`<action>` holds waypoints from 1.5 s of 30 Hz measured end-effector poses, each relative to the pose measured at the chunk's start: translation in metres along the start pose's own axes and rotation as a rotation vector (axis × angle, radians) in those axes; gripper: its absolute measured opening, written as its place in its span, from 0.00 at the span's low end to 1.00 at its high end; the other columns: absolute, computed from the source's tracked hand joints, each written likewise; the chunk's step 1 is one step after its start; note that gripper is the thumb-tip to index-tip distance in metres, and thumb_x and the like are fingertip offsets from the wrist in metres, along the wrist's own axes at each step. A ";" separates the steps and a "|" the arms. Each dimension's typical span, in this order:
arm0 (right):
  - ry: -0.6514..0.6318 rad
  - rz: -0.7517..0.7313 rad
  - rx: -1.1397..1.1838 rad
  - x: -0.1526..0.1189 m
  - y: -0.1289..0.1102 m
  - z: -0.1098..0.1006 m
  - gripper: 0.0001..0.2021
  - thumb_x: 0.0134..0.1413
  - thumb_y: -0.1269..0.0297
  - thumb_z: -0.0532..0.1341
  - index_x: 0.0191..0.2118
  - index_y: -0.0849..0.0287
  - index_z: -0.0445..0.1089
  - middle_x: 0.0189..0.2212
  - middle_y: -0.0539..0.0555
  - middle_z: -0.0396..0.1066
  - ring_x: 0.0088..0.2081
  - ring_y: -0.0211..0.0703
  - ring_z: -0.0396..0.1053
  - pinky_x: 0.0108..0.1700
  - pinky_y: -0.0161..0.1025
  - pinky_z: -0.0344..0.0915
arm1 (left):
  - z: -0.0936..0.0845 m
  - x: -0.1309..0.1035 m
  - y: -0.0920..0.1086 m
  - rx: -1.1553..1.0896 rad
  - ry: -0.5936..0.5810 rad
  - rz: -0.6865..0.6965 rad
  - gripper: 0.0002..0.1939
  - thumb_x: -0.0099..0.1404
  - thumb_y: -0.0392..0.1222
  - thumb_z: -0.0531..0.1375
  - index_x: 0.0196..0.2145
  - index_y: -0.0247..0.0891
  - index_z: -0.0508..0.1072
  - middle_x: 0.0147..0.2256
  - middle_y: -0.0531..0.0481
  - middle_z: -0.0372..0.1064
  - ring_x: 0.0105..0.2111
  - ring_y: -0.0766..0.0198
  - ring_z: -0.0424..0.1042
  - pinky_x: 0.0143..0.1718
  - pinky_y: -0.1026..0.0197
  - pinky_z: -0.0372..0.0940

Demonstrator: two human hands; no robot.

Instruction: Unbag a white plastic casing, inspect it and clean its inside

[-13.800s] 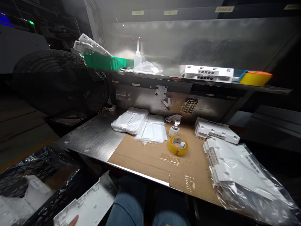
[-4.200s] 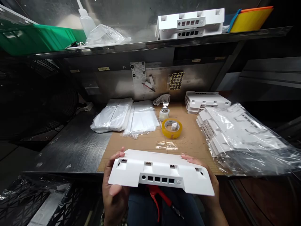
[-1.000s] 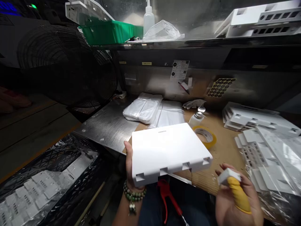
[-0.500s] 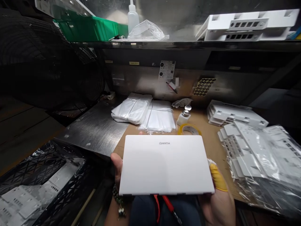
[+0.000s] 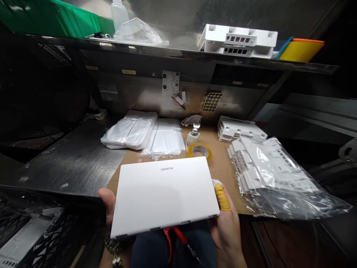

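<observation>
While both grip it, left hand (image 5: pixel 108 203) and right hand (image 5: pixel 225 223) hold a white cover (image 5: pixel 164 193).

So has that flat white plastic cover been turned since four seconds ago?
Yes. The flat white plastic cover showed its ported edge then; now its smooth logo face is up, held by both hands above the brown cardboard sheet.
</observation>
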State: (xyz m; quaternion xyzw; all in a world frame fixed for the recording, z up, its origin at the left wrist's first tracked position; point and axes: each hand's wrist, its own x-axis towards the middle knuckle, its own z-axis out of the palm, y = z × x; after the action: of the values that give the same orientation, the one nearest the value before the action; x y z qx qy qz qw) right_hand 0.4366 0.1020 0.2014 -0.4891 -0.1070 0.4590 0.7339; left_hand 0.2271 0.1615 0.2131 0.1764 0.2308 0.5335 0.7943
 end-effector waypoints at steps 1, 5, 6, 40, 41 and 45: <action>0.006 -0.010 -0.004 0.001 -0.001 -0.002 0.21 0.54 0.50 0.71 0.50 0.51 0.72 0.37 0.46 0.79 0.35 0.40 0.76 0.37 0.35 0.72 | -0.003 0.002 0.002 0.032 0.014 0.013 0.48 0.55 0.84 0.49 0.62 0.53 0.68 0.55 0.44 0.76 0.61 0.44 0.69 0.60 0.44 0.65; 0.015 -0.156 -0.067 0.009 0.001 -0.015 0.19 0.54 0.52 0.71 0.48 0.51 0.71 0.36 0.46 0.78 0.34 0.40 0.75 0.37 0.36 0.71 | -0.017 0.008 0.019 0.338 0.119 -0.053 0.39 0.56 0.66 0.68 0.60 0.44 0.72 0.49 0.39 0.79 0.53 0.42 0.76 0.54 0.46 0.71; -0.006 -0.216 -0.096 0.012 0.002 -0.018 0.18 0.54 0.52 0.71 0.48 0.51 0.71 0.37 0.47 0.78 0.34 0.41 0.75 0.37 0.37 0.71 | -0.020 0.009 0.023 0.416 0.158 -0.075 0.36 0.55 0.59 0.72 0.57 0.41 0.74 0.46 0.39 0.80 0.50 0.42 0.77 0.52 0.48 0.72; -0.076 -0.070 -0.095 0.016 -0.012 -0.018 0.18 0.47 0.53 0.74 0.41 0.54 0.72 0.26 0.46 0.75 0.22 0.39 0.72 0.26 0.35 0.72 | 0.000 0.000 0.020 0.743 -0.039 0.448 0.11 0.49 0.51 0.77 0.24 0.43 0.84 0.25 0.45 0.79 0.31 0.49 0.79 0.66 0.38 0.57; -0.067 -0.068 -0.096 0.016 -0.011 -0.020 0.18 0.47 0.53 0.74 0.41 0.55 0.73 0.26 0.47 0.75 0.22 0.39 0.72 0.26 0.35 0.72 | -0.001 0.001 0.022 0.772 -0.073 0.440 0.11 0.51 0.51 0.76 0.25 0.43 0.84 0.26 0.44 0.80 0.32 0.48 0.79 0.66 0.38 0.56; -0.060 -0.023 -0.095 0.020 -0.010 -0.022 0.15 0.51 0.51 0.71 0.34 0.58 0.74 0.25 0.48 0.74 0.24 0.39 0.72 0.28 0.34 0.72 | -0.005 0.003 0.030 0.866 -0.181 0.401 0.12 0.55 0.52 0.74 0.27 0.42 0.85 0.28 0.40 0.81 0.34 0.46 0.80 0.67 0.38 0.53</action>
State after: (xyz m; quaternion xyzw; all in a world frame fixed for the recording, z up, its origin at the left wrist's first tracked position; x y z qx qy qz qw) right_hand 0.4661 0.1027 0.1927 -0.5080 -0.1564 0.4594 0.7116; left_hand 0.2030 0.1758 0.2243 0.5777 0.3230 0.5134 0.5462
